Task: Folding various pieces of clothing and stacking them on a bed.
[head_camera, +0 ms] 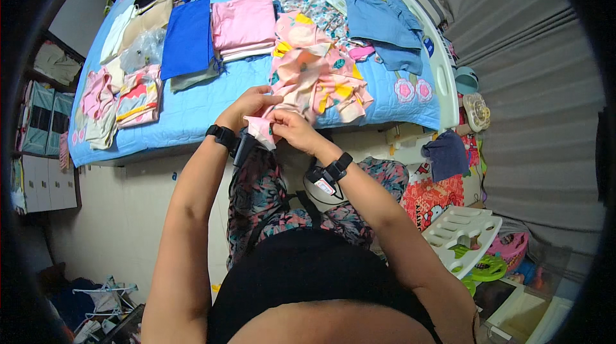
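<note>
A pink patterned garment (308,74) with yellow and green shapes lies crumpled at the near edge of the bed, one end drawn toward me. My left hand (252,105) grips that end, its fingertips partly covered by cloth. Close beside it, my right hand (293,130) pinches the same fabric, and a small flap hangs down between the wrists. Each wrist wears a black strap with a device on it. Just beyond the hands sit a folded pink stack (243,21) and a blue cloth bag (186,38).
The bed's light-blue quilt (192,108) carries several folded clothes. Blue denim clothing (385,21) lies at the right by a white bed rail (445,79). Small folded garments (139,96) lie at left. A white plastic rack (462,238) stands low at right; a shelf unit (45,180) is far left.
</note>
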The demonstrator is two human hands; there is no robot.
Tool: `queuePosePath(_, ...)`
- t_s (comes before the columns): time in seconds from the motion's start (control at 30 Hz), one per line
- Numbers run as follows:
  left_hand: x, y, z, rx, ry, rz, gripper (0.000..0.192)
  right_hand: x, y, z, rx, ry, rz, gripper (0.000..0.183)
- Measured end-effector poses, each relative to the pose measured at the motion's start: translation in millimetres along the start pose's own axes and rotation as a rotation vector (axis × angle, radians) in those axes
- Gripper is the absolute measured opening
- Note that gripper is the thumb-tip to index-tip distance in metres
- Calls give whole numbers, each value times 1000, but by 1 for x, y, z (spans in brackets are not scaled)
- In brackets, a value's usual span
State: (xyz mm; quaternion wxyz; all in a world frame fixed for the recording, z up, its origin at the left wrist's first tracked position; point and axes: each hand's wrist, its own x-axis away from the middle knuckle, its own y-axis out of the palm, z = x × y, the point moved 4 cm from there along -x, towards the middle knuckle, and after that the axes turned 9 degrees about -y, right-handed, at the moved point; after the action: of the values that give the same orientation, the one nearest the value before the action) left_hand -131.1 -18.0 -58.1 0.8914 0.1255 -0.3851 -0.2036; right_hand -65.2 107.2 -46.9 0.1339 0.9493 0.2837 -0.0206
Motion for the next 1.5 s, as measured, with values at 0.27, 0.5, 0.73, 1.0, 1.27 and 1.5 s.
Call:
queuePosePath(0.27, 64, -14, 5, -174, 209, 12, 27, 6, -47, -53, 1089, -339, 517, 64)
queuePosePath(0.5, 124, -19, 32, -1082, 597, 268, 29, -11, -64, -30, 1442, -99, 348, 82)
queuePosePath(0.73, 134, -122, 35, -1362, 383, 680, 26, -18, -56, 12, 948, 130, -234, 33)
queuePosePath(1.0, 37, -95, 4, -961, 411, 640, 62, -45, -116, -28, 1361, 141, 720, 92)
queuePosePath(1.27, 43, -56, 72, -1088, 692, 779, 33, -50, -220, -75, 1126, -232, 717, 26)
queuePosePath(1.5, 147, -31, 96, -1217, 1254, 1062, 36, 33, -256, -123, 830, -441, 849, 23)
